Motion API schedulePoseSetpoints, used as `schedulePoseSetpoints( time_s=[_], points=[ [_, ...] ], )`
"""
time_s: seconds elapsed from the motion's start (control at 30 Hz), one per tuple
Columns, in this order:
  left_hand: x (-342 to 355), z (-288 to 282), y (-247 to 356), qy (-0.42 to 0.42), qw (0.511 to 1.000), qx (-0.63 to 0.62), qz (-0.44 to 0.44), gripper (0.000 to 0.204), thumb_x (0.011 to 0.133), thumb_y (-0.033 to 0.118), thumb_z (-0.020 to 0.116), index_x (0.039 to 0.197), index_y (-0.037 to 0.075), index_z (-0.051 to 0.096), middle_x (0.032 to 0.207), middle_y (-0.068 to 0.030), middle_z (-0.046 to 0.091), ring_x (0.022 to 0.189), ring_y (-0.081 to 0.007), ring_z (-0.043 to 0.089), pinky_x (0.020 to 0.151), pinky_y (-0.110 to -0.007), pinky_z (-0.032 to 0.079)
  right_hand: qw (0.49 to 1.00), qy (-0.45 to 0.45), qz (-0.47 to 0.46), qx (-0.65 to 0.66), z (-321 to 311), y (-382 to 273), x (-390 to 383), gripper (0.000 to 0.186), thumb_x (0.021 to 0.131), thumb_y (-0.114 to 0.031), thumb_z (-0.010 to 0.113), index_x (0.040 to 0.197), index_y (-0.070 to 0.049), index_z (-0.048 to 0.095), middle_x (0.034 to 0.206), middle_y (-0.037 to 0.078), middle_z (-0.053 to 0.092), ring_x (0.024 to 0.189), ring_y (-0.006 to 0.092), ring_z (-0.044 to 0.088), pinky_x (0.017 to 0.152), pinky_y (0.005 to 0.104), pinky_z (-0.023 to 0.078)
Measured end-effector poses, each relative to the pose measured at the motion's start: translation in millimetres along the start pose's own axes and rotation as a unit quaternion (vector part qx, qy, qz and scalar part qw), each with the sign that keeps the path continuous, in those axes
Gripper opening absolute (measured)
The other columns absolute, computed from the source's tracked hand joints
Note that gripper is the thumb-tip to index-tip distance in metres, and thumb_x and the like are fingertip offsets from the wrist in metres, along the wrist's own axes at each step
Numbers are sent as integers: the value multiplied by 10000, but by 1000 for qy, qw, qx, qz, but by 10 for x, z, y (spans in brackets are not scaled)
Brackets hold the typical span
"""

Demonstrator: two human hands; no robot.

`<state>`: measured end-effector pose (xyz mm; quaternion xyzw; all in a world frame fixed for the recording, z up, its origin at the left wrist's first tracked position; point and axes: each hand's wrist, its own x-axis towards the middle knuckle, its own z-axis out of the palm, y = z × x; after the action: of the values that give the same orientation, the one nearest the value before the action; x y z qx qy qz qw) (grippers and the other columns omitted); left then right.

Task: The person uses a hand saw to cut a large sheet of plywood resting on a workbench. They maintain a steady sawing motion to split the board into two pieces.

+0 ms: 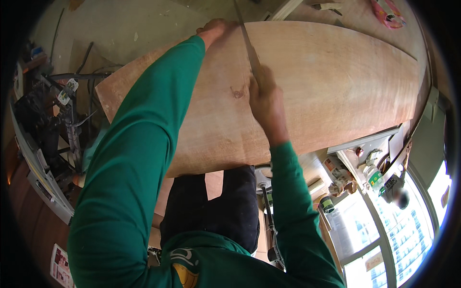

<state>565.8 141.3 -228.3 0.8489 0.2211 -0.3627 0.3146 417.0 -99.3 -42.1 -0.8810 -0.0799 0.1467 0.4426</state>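
Observation:
A large, pale brown wooden board [331, 77] lies across in front of me, its near edge close to my legs. My right hand [268, 103] is closed round the handle of a long, narrow handsaw [247, 41], seen nearly edge-on. Its dark blade points away from me and crosses the board's far edge. Just left of the blade, my left hand [216, 30] grips the board at that same edge; its fingers are partly hidden and slightly blurred. A small dark knot shows in the wood left of my right hand.
Dark machinery with cables [67, 110] stands at the left. To the right, beside bright windows, are a green-labelled plastic bottle [373, 177], crumpled brown paper [343, 185] and a small can [327, 205]. A pink item [386, 13] lies at the far right.

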Motion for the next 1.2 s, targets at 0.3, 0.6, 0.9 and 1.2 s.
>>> schedulePoseSetpoints(
  time_s=[0.3,0.6,0.9,1.2],
  points=[
    [-941,-410,-1693,139,984,92,56,1001,960,776,548,1570,-16,494,1562,-210,561,1463,-383,507,1214,-491,382,997,-11,52,58,-55,-199,425,376,1107,-262,548,1425,-63,521,914,334,713,856,547,695,724,576,546],
    [-1317,-704,-2579,142,979,142,-36,970,950,764,564,1614,65,457,1569,-217,531,1477,-404,477,1244,-507,349,994,-28,102,-39,-676,-551,-1218,324,1089,-187,588,1385,-60,555,946,323,706,843,547,691,662,566,551],
    [-1144,-638,-2673,139,976,162,-41,993,942,774,569,1628,69,432,1601,-226,495,1491,-409,460,1257,-546,314,999,5,0,-42,-215,-177,-361,276,1094,-226,590,1301,-45,572,837,309,705,805,533,686,622,588,536],
    [-1048,-723,-2648,115,979,161,-57,999,931,782,571,1630,83,427,1604,-241,483,1504,-418,442,1269,-567,285,997,-12,23,-67,-214,-336,-366,296,1103,-280,566,1303,-63,557,898,343,689,813,573,662,635,647,513]
  ],
)
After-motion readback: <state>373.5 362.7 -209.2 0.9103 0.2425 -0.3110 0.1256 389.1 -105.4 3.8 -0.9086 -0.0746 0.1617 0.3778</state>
